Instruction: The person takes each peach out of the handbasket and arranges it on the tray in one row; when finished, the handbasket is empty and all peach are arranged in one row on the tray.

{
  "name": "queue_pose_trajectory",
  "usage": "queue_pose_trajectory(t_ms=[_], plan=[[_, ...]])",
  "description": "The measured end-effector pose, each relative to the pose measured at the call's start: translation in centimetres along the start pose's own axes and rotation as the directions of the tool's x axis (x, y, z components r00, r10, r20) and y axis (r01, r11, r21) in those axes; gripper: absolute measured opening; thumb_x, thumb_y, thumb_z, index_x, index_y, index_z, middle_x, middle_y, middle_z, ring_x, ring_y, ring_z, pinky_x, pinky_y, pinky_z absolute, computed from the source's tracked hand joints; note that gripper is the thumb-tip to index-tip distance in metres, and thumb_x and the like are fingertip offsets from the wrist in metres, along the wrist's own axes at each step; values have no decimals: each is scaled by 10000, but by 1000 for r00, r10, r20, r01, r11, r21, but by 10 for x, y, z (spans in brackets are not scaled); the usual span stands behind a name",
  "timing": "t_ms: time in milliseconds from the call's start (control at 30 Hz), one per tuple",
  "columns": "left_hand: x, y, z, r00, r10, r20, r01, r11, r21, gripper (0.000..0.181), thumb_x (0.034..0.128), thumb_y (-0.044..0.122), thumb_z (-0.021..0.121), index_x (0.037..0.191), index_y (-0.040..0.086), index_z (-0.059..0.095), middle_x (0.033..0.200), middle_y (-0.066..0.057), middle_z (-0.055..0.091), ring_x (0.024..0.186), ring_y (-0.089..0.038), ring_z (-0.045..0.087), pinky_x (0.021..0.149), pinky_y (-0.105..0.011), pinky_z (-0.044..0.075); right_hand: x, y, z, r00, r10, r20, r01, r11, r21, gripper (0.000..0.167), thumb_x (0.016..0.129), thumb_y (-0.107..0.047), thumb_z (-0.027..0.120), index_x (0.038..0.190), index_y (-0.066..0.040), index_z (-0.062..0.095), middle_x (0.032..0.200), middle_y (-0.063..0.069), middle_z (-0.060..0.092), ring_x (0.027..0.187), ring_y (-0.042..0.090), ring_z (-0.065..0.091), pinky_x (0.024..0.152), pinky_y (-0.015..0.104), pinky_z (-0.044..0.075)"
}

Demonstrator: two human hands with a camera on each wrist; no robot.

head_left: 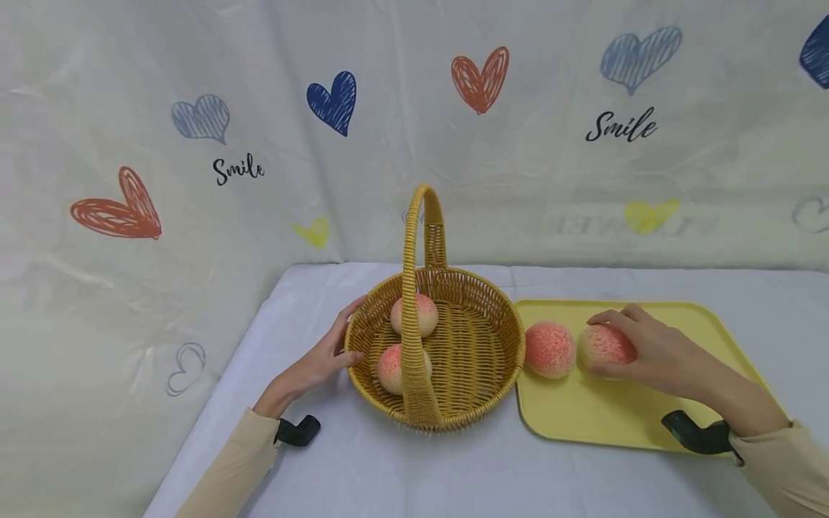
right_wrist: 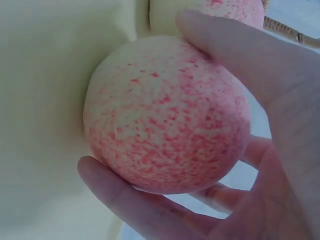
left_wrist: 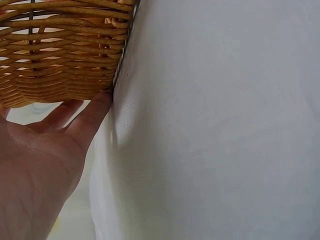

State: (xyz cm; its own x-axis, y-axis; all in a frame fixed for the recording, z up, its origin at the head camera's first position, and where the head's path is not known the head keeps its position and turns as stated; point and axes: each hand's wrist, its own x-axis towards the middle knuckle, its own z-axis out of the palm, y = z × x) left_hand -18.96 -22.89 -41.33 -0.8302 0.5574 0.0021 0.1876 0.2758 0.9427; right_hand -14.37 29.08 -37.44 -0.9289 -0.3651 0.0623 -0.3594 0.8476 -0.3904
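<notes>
A round wicker basket with a tall arched handle stands in the middle of the table. Two pink and cream peaches lie in its left half, one partly behind the handle. My left hand holds the basket's left side, thumb over the rim and fingers along the outer wall. On the yellow tray to the right, my right hand grips a peach with thumb and fingers spread round it. Another peach sits just left of it, beside the basket.
A white cloth covers the table. Behind it and at the left hangs a pale curtain printed with hearts and "Smile". The tray's left edge lies close against the basket's right side.
</notes>
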Motion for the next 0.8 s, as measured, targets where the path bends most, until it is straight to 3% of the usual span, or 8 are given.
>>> queue_pose_trajectory(t_ms=[167, 400, 533, 800], plan=[[-1, 0, 0, 1000, -8, -11, 8, 1000, -5, 908, 978, 153, 585, 1687, 316, 41, 1729, -136, 107, 1517, -406, 278, 1177, -574, 271, -1, -1, 0, 996, -83, -17, 83, 997, -3, 713, 789, -345, 919, 1365, -59, 610, 1218, 146, 557, 956, 274, 647, 790, 472, 539], [1, -1, 1, 1000, 3, -3, -3, 1000, -9, 903, 976, 150, 586, 1683, 328, 53, 1733, -106, 96, 1524, -386, 272, 1184, -582, 260, -2, 2, 3, 977, -195, -89, 191, 980, -53, 719, 694, -199, 976, 1310, -35, 644, 1192, 143, 594, 1001, 297, 641, 791, 431, 556], [1, -2, 1, 1000, 4, -8, -4, 1000, -2, 909, 973, 168, 594, 1685, 319, 49, 1736, -107, 81, 1529, -396, 256, 1183, -588, 259, 0, 1, 5, 980, -176, -97, 173, 984, -41, 720, 699, -206, 974, 1310, -35, 633, 1180, 168, 587, 984, 321, 631, 780, 476, 549], [2, -1, 0, 1000, 0, -2, 0, 1000, 10, 909, 979, 181, 595, 1685, 327, 42, 1739, -111, 72, 1539, -406, 235, 1184, -598, 252, -2, -1, 5, 994, -106, -41, 105, 994, -18, 712, 732, -235, 959, 1327, -32, 625, 1128, 135, 567, 924, 246, 618, 764, 432, 544]])
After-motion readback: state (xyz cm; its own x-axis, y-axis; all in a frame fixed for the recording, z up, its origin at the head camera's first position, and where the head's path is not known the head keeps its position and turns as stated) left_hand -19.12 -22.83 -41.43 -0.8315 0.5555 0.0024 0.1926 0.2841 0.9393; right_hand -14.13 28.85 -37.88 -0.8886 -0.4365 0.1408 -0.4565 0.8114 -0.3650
